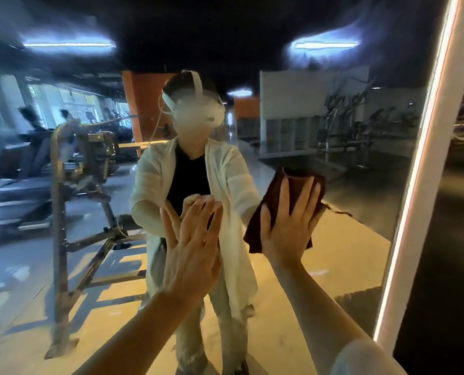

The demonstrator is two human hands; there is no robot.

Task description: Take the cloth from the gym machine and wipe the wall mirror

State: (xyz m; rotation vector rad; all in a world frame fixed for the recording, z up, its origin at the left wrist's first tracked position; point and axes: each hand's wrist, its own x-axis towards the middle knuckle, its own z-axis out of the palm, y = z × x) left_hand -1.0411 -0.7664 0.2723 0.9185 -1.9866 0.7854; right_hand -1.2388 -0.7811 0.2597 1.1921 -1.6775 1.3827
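The wall mirror fills most of the view and reflects me and the gym behind me. My right hand lies flat with spread, straight fingers on a dark brown cloth, pressing it against the glass right of centre. My left hand is raised with straight fingers, palm against the mirror just left of the cloth; it holds nothing. The cloth's lower edge hangs below my right palm.
A lit white frame strip borders the mirror on the right, with a dark wall beyond it. Reflected in the glass are a yellow-framed gym machine at left, treadmills and more equipment at the back right.
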